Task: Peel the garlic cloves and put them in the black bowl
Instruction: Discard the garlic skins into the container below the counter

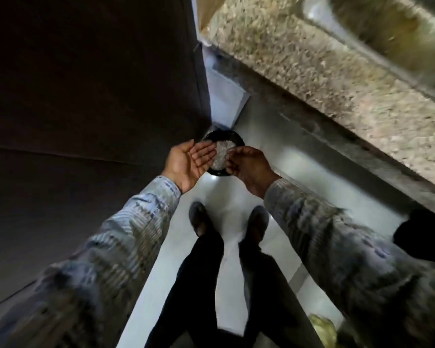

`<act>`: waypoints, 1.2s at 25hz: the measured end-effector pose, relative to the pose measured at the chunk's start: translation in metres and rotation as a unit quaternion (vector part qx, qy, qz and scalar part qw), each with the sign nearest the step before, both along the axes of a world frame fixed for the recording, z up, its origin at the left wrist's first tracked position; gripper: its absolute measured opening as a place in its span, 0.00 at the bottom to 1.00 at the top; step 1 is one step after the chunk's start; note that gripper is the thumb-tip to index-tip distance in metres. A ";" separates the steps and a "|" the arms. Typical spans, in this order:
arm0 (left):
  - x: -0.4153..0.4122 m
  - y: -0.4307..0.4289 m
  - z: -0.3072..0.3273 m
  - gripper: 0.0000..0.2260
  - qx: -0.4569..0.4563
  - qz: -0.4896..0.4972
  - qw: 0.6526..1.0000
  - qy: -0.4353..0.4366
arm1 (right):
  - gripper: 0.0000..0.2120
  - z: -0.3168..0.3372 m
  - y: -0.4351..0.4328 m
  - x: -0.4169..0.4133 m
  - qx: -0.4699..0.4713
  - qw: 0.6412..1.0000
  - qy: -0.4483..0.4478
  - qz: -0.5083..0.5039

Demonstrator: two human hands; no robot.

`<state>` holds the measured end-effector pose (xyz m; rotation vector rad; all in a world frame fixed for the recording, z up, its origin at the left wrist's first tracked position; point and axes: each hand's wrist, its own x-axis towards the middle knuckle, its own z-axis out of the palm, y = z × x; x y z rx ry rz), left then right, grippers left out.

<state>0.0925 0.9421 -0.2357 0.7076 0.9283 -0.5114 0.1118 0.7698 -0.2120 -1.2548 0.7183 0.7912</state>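
Below me on the floor stands a black round container [234,136] holding pale, flaky bits [221,151]; blur hides what they are. My left hand [189,164] is flat and palm-up at the container's left rim, with nothing on it. My right hand [249,167] hovers over the right rim, back towards me and fingers bent downward. Whether those fingers hold anything is hidden. No garlic cloves can be made out.
A speckled stone counter [312,79] with a steel sink [387,28] runs along the upper right. A dark flat panel [86,96] fills the left. My two shoes [199,219] stand on the pale floor [281,156] between them. Something yellowish [322,327] lies at the bottom right.
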 end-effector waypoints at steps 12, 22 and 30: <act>0.016 0.004 -0.320 0.16 0.084 -0.005 0.996 -0.002 | 0.06 -0.438 -0.001 0.074 -0.090 0.969 0.096 0.207; 0.061 -0.019 -0.313 0.28 0.027 0.044 0.998 0.026 | 0.20 -0.385 0.041 0.031 -0.214 0.804 -0.395 0.390; 0.035 -0.004 -0.225 0.31 0.113 -0.014 0.992 0.046 | 0.36 -0.338 0.017 0.076 -0.362 0.688 -0.305 0.551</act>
